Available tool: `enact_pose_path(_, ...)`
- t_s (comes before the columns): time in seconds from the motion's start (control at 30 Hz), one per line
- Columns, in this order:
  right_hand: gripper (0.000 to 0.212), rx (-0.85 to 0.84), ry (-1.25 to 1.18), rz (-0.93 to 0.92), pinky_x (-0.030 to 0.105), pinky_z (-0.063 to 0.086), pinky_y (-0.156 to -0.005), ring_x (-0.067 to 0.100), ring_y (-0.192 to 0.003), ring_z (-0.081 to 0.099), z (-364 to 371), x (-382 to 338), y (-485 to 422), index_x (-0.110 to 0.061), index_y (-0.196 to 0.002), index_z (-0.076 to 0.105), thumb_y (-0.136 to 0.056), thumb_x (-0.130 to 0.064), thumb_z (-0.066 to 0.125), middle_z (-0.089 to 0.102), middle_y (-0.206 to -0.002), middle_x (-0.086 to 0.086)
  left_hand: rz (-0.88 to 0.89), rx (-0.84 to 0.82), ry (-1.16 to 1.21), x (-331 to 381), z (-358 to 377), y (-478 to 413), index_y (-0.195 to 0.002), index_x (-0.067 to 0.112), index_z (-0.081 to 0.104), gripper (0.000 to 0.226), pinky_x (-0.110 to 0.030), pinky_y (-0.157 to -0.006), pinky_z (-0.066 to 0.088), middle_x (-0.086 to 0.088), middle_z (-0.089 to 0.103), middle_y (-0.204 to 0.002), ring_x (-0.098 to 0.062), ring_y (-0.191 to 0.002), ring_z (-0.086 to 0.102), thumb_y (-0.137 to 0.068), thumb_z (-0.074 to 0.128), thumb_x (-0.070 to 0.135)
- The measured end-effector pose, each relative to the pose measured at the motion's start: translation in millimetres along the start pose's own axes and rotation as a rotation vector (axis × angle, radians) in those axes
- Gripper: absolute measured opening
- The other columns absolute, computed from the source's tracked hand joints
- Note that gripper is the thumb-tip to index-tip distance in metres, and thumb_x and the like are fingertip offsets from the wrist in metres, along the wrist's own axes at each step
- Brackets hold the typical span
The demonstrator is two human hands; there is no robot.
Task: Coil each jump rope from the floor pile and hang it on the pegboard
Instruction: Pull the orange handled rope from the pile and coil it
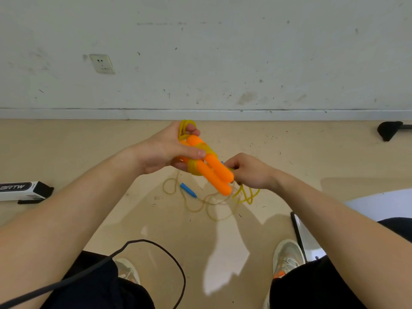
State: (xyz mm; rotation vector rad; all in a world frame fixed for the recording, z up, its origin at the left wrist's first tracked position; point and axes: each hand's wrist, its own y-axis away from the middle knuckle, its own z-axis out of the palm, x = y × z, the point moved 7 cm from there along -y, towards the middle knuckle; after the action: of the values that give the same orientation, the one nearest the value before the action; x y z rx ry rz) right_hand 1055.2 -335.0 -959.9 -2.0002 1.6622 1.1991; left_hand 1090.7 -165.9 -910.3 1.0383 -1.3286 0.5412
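Wrapping stage: left grip (165, 150) clamps orange plastic jump-rope handles (215, 171); right grip (249, 172) pinches thin yellow cord (245, 195). Next, probably: tuck tail, hang.

Floor (89, 152): pale tan, smooth, flecked with dark specks near the baseboard (223, 114). At centre, a thin amber cord (200, 207) lies in loose tangled loops, with a blue handle (188, 190) among them. Far left: white-and-black box (22, 190) marked "BRTW". Far right, near the wall: black wedge-shaped object (389, 130). Near edge: two pale sneakers (287, 255).
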Motion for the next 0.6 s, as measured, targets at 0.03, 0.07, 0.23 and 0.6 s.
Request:
enact_pose_path(0.03, 0.040, -0.003, 0.043, 0.006, 0.030, 0.036, -0.056, 0.008, -0.048, 0.039, -2.6, 1.3, -1.2, -0.015, -0.059, 0.059, -0.077, -0.050, 0.068, 0.044, -0.049, -0.008, 0.005, 0.006, -0.100, -0.5, 0.0, 0.9, -0.122, 0.021, 0.045, 0.073, -0.038, -0.062, 0.060, 0.007, 0.052, -0.121, -0.018, -0.099, 0.067, -0.065, 0.089, 0.010)
enact_pose_path(0.07, 0.043, -0.006, 0.082, 0.006, 0.029, 0.032, -0.054, 0.009, -0.048, 0.035, -4.6, 0.5, -1.4, -0.016, -0.057, 0.056, -0.084, -0.048, 0.069, 0.040, -0.050, -0.007, 0.008, 0.009, -0.172, -0.4, 0.5, 1.9, -0.124, 0.023, 0.043, 0.075, -0.040, -0.064, 0.061, 0.007, 0.050, -0.125, -0.020, -0.104, 0.065, -0.067, 0.090, 0.009)
enact_pose_path(0.23, 0.044, -0.065, 0.099, -0.009, 0.030, 0.031, -0.057, 0.014, -0.055, 0.036, -8.7, -2.8, 1.6, -0.003, -0.071, 0.061, -0.088, -0.043, 0.069, 0.038, -0.059, 0.000, 0.007, -0.061, -0.342, -1.7, 8.2, 5.5, -0.126, 0.026, 0.039, 0.076, -0.040, -0.065, 0.062, 0.009, 0.046, -0.130, -0.024, -0.108, 0.063, -0.071, 0.088, 0.008)
enact_pose_path(0.6, 0.051, -0.038, 0.307, 0.086, 0.029, 0.032, -0.053, 0.014, -0.049, 0.037, -20.0, -4.4, 6.2, -0.017, -0.058, 0.054, -0.084, -0.060, 0.064, 0.039, -0.053, -0.003, 0.050, -0.144, -0.585, -0.5, 28.9, 5.9, -0.125, 0.026, 0.035, 0.081, -0.030, -0.060, 0.059, 0.016, 0.044, -0.121, -0.017, -0.097, 0.060, -0.067, 0.091, 0.016)
